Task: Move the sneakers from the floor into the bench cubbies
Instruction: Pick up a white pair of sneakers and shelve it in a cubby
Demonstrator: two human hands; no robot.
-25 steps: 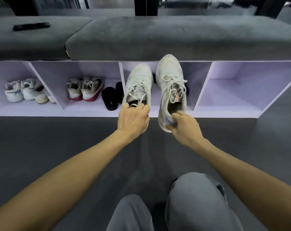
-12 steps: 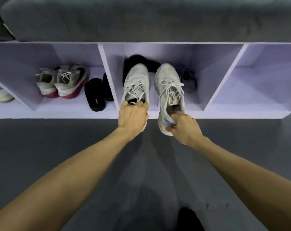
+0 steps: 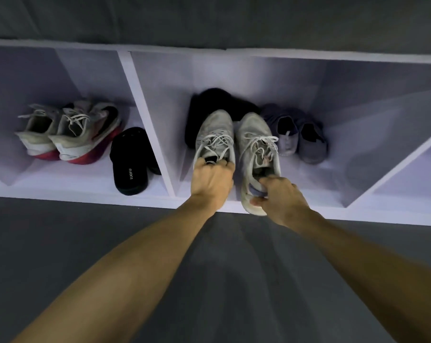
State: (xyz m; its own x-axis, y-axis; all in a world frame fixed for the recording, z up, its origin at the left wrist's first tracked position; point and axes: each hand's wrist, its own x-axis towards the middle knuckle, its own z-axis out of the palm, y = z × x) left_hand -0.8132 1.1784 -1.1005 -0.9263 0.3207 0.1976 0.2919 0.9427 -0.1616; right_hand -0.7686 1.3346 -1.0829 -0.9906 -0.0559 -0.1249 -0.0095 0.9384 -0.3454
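Note:
Two grey-white lace-up sneakers point into the middle cubby of the white bench (image 3: 145,100). My left hand (image 3: 210,184) grips the heel collar of the left sneaker (image 3: 215,137), whose toe lies over a black item at the cubby's back. The right sneaker (image 3: 256,147) is held at its heel by my right hand (image 3: 281,196); its heel overhangs the cubby's front edge. Whether the soles rest on the cubby floor I cannot tell.
Dark purple-grey shoes (image 3: 301,137) sit right of the held pair in the same cubby. The cubby to the left holds white sneakers with red soles (image 3: 68,134) and black slides (image 3: 130,164). A grey cushion (image 3: 209,18) tops the bench. Dark grey floor (image 3: 61,238) lies below.
Both hands have pushed the sneakers forward and deeper into the middle cubby. The camera has moved closer and lower, so the cubby fills more of the view.

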